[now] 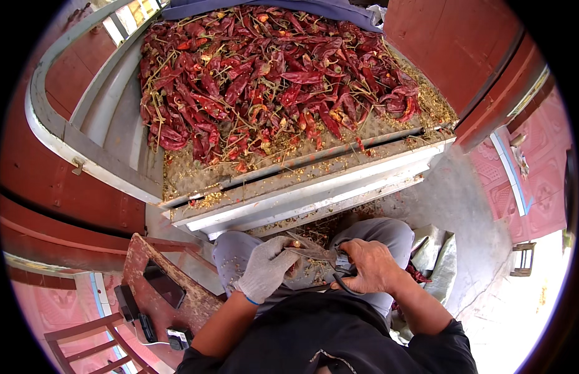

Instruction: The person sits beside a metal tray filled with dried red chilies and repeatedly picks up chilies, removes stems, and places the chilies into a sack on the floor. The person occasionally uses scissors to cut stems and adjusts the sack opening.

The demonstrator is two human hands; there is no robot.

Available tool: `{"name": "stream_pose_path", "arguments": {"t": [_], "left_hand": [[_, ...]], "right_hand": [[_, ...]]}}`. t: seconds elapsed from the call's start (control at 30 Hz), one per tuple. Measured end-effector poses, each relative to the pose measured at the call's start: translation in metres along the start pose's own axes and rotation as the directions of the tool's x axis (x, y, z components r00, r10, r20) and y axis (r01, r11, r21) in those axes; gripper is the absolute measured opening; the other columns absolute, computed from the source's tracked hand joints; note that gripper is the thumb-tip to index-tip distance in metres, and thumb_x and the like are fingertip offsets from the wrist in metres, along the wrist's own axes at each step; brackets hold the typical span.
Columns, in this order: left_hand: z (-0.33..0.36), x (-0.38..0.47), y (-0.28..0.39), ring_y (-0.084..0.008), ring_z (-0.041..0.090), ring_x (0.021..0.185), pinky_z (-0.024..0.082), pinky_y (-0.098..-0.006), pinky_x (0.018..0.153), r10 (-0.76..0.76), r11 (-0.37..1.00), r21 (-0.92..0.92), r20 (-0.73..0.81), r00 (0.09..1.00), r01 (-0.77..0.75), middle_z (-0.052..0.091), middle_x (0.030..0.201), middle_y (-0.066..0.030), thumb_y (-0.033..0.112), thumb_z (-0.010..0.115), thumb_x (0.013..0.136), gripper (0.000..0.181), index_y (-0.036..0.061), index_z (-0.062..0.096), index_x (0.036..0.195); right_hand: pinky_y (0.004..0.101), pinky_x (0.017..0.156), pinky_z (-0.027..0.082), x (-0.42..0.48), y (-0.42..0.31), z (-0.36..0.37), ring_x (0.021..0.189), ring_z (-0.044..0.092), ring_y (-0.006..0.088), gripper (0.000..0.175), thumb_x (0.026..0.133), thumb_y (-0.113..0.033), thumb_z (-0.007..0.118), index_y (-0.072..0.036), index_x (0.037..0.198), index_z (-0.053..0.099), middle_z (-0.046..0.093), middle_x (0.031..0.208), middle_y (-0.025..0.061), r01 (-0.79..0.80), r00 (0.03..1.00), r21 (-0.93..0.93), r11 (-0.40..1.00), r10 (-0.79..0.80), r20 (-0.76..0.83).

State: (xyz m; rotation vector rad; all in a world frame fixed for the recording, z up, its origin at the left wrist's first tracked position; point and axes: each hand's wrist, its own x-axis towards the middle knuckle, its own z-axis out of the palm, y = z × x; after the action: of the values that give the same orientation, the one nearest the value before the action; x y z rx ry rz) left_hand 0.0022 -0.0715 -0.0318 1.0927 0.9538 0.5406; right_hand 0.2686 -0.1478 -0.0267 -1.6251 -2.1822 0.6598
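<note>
My left hand, in a pale knitted work glove, is above my lap. Something reddish, probably a dried chili, shows partly between its fingers; the rest is hidden. In my bare right hand are large scissors with dark loop handles. Their blades are spread and reach to the gloved fingertips. Beyond my knees lies a broad heap of dried red chilies with stalks. It rests on a metal cargo bed, where loose yellow seeds are scattered near the front edge.
A metal side rail curves along the bed's left. At my left, a worn wooden bench carries a phone and small dark devices. A woven sack with chilies stands by my right knee. A small stool is farther right.
</note>
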Motion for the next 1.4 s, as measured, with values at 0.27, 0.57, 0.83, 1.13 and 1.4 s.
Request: {"name": "stream_pose_path", "arguments": {"t": [0.27,0.57,0.83,1.13,1.4], "left_hand": [[0.003,0.003,-0.010,-0.0103,0.060,0.070,0.049,-0.0261,0.062,-0.015,0.999,0.042,0.038,0.999,0.014,0.067,0.081,-0.0038,0.008,0.056,0.101,0.016,-0.0010,0.066,0.110],[0.000,0.006,-0.010,-0.0094,0.059,0.070,0.048,-0.0258,0.063,-0.008,0.991,0.135,0.091,0.996,-0.004,0.065,0.080,-0.0025,0.008,0.058,0.100,0.014,-0.0017,0.069,0.104],[0.008,0.012,-0.009,-0.0099,0.060,0.073,0.049,-0.0254,0.067,-0.068,0.996,0.059,0.094,0.993,0.062,0.066,0.086,-0.0036,0.008,0.060,0.102,0.025,-0.0047,0.069,0.122],[0.000,0.014,-0.020,-0.0121,0.060,0.067,0.047,-0.0262,0.062,-0.019,1.000,0.009,0.028,0.999,0.019,0.069,0.081,-0.0084,0.007,0.056,0.103,0.023,-0.0084,0.067,0.117],[-0.013,0.009,-0.031,-0.0117,0.060,0.067,0.046,-0.0262,0.061,-0.029,0.992,0.121,-0.059,0.998,0.036,0.069,0.079,-0.0082,0.008,0.054,0.104,0.026,-0.0096,0.066,0.118]], "right_hand": [[0.0506,0.076,0.057,-0.001,0.002,0.004,0.085,0.071,0.0419,0.075,0.081,-0.068,0.075,0.001,0.109,0.067,0.070,0.094,0.0195,-0.010,0.999,-0.069,0.998,0.013,0.050],[0.0510,0.067,0.055,-0.003,0.003,0.014,0.076,0.069,0.0437,0.068,0.090,-0.070,0.065,-0.003,0.085,0.058,0.069,0.081,0.0196,-0.060,0.987,-0.123,0.991,0.078,0.143],[0.0503,0.073,0.056,-0.025,0.032,0.001,0.084,0.072,0.0420,0.051,0.090,-0.053,0.076,-0.004,0.102,0.069,0.072,0.081,0.0193,-0.331,0.941,0.075,0.941,0.335,-0.047],[0.0530,0.080,0.057,0.000,0.107,-0.105,0.088,0.073,0.0439,0.044,0.090,-0.045,0.073,-0.003,0.104,0.074,0.074,0.086,0.0236,-0.670,0.662,-0.067,0.739,0.555,-0.504],[0.0526,0.083,0.058,0.099,0.132,-0.138,0.094,0.074,0.0404,0.045,0.089,-0.049,0.073,-0.004,0.098,0.074,0.076,0.095,0.0202,-0.651,0.752,-0.325,0.686,0.522,-0.402]]}}
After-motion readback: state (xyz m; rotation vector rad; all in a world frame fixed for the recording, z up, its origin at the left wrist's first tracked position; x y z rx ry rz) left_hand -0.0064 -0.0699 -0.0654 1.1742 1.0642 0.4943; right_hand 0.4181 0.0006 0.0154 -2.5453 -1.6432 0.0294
